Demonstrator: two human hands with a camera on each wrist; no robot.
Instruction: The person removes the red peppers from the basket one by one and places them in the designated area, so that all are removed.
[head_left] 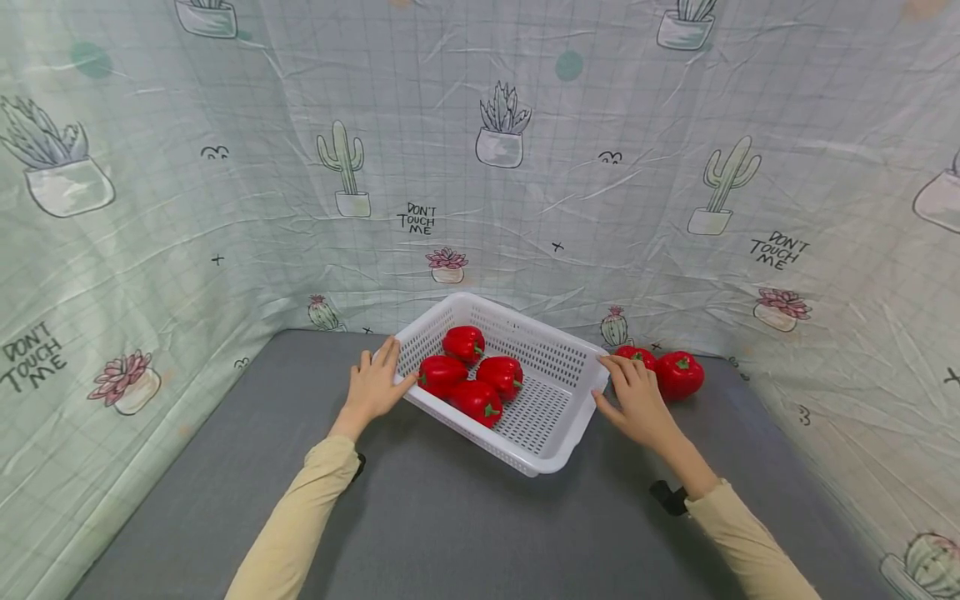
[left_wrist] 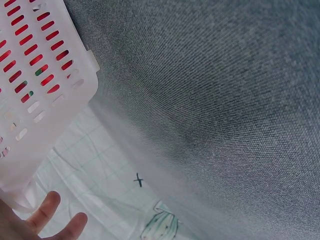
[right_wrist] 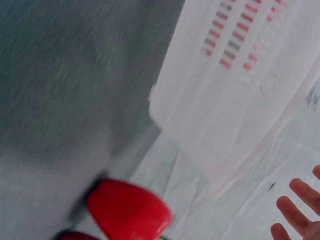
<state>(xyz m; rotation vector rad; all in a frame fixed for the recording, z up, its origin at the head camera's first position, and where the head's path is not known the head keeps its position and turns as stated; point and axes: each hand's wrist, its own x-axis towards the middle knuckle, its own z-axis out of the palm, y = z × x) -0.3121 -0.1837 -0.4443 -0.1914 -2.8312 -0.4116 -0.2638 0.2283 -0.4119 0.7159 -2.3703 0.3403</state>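
Note:
A white perforated plastic basket (head_left: 555, 463) sits at an angle on the grey table, with several red bell peppers (head_left: 476, 402) with green stems gathered in its left part. My left hand (head_left: 372, 385) rests against the basket's left rim, fingers spread; two fingers (left_wrist: 46, 212) reach past the rim in the left wrist view. At the opposite end, my right hand (head_left: 636, 402) lies at the right rim with fingertips and thumb near its edge. Straight, spread fingers (right_wrist: 292, 212) show in the right wrist view. Two more red bell peppers (head_left: 679, 376) lie beyond the right hand, outside the basket.
A grey cloth-covered table (head_left: 450, 533) spreads in front of the basket. Pale fabric printed with cacti (head_left: 498, 125) hangs behind and on both sides, close to the table's back edge. A black wrist strap (head_left: 668, 497) is on the right forearm.

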